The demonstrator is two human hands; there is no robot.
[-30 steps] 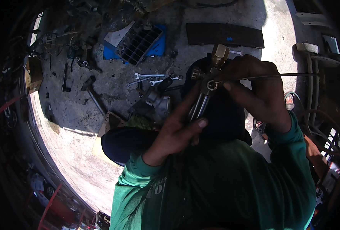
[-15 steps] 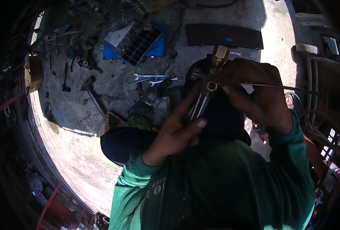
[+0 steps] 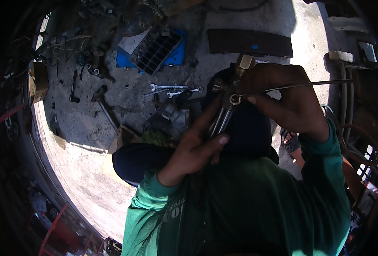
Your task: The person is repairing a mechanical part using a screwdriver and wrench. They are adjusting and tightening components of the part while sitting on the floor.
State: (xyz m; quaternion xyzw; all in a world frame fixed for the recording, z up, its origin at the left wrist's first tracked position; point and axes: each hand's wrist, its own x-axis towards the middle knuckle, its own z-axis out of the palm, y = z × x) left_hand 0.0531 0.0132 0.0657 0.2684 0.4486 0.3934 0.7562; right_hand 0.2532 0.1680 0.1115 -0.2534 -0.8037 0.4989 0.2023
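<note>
My left hand (image 3: 193,152) is closed round the twin metal tubes of a gas torch (image 3: 227,112), its thumb lying along them. At the torch's upper end are a large brass nut (image 3: 245,62) and a small ridged valve knob (image 3: 217,85). A round port (image 3: 235,99) with an open middle faces up on its body. In my right hand (image 3: 289,100) a thin metal rod (image 3: 312,83) is pinched, its long end pointing out to the right. The rod's inner tip is near the port; whether it goes inside I cannot tell.
Several wrenches (image 3: 172,87) and a hammer (image 3: 105,106) lie on the concrete floor, near a greyish metal casting (image 3: 178,117). Beyond are a black compartment tray (image 3: 157,49) on a blue case (image 3: 178,53) and a dark flat panel (image 3: 250,42). Another person's sandalled foot (image 3: 289,141) is at right.
The rod's outer end has swung up, so it now slants upward to the right. My right hand shifted slightly with it. The sandalled foot shows more plainly at right.
</note>
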